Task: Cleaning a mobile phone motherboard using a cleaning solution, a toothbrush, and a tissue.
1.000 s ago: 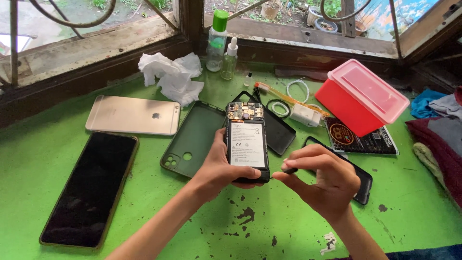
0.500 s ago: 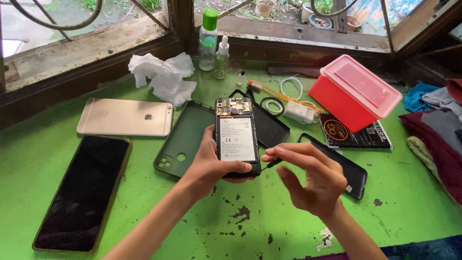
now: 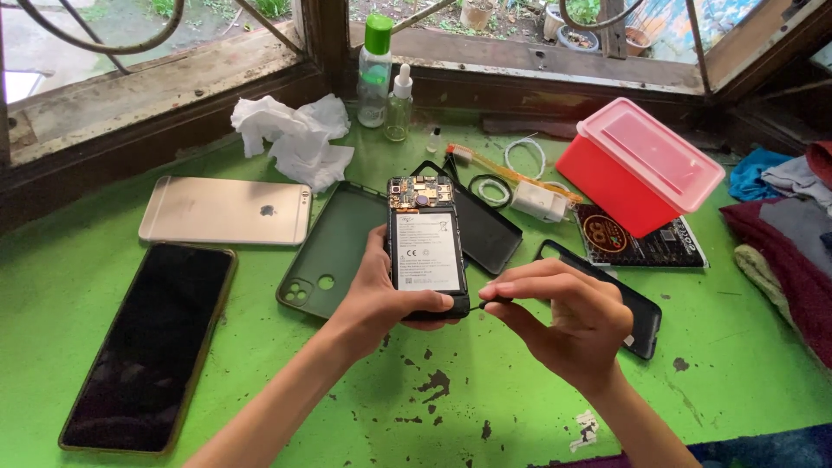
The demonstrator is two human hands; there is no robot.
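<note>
Left hand [image 3: 381,299] cups the opened phone [image 3: 425,247] from below, fingers curled round its bottom edge, thumb on the left side. Right hand [image 3: 568,316] has fingertips pressed together, pinching a thin dark tool [image 3: 497,303] just beside the phone's lower right corner. Phone looks light and stiff but fragile: bare board [image 3: 419,191] sits far from the fingers, at the top. Grip by the side edges, keep off board and battery [image 3: 425,251].

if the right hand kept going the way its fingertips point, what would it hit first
The right hand points leftward with a thin dark tool, so it would probably first meet the bottom edge of the opened black phone with exposed battery, held by the left hand. They already look nearly touching.
</note>
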